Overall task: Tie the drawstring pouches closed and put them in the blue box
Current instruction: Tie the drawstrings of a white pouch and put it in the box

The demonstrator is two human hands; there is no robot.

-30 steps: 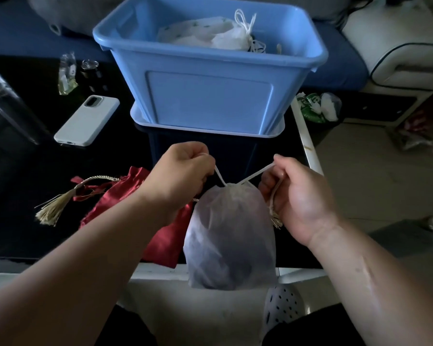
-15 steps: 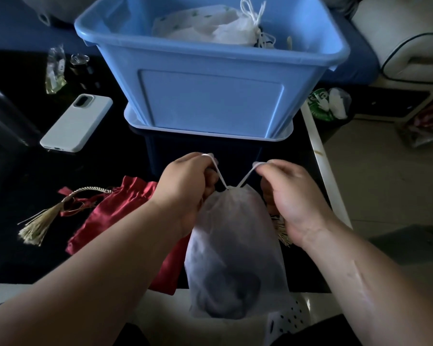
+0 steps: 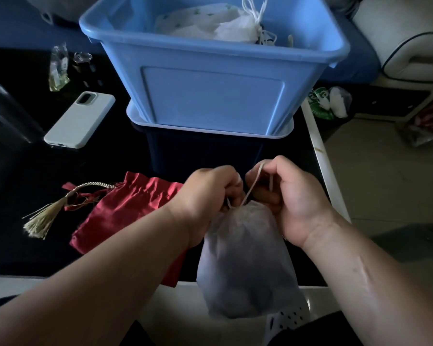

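the black table [image 3: 30,245] fills most of the view, its pale edge running along the near and right sides; on its far half stands the blue box [image 3: 213,96], resting on a lighter blue lid-like tray, with white pouches [image 3: 210,28] lying inside it, their cords looped at the top; in front of the box, at the near table edge, hangs the translucent white pouch [image 3: 245,265], its mouth gathered tight and something dark showing faintly through the fabric near the bottom; to its left a red pouch [image 3: 125,211] lies flat on the table, partly under the left forearm, with a twisted gold cord and a straw-coloured tassel [image 3: 41,222] trailing out to the left; a pale phone [image 3: 79,121] lies face down further back on the left, well apart from the pouches; a small clear wrapper [image 3: 58,67] sits beyond it; the left hand [image 3: 210,193] is curled closed at the pouch's neck, pinching the gathered top or its cord, which of the two i cannot tell; the right hand [image 3: 293,198] is also closed, just beside it, with the thin white drawstring [image 3: 253,186] running up from the neck and over its fingers; the two hands nearly touch above the pouch.
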